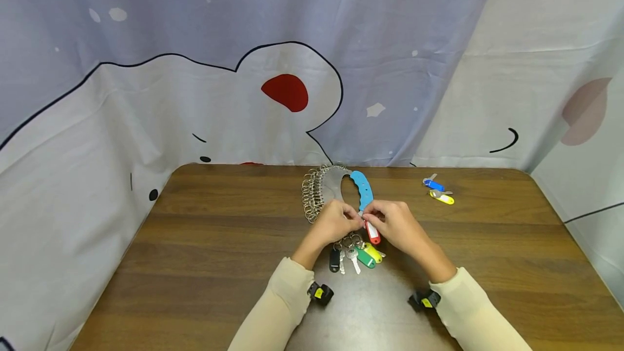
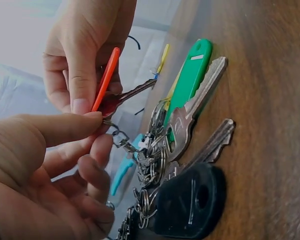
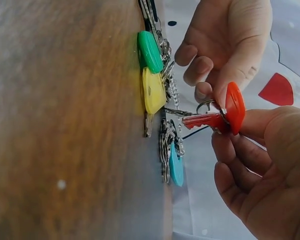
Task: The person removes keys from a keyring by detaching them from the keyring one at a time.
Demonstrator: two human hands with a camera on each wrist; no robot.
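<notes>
Close to the table's front middle, both hands meet over a red key tag (image 1: 372,233) with a key on it. My right hand (image 1: 392,222) pinches the red tag between thumb and fingers. With thumb and forefinger my left hand (image 1: 336,222) pinches a small metal ring (image 3: 223,116) at the tag's end, beside a clasp (image 2: 121,138). Behind them lies a grey metal key holder (image 1: 332,182) with a blue handle (image 1: 363,188) and many rings along its edge. From its near side hang keys with a black tag (image 2: 192,200), a green tag (image 2: 190,75) and a yellow tag (image 3: 153,90).
On the wooden table (image 1: 219,253), to the right and farther back, lie a blue tag (image 1: 433,184) and a yellow tag (image 1: 443,198), each with a key. A patterned curtain (image 1: 195,107) hangs behind the table's back edge.
</notes>
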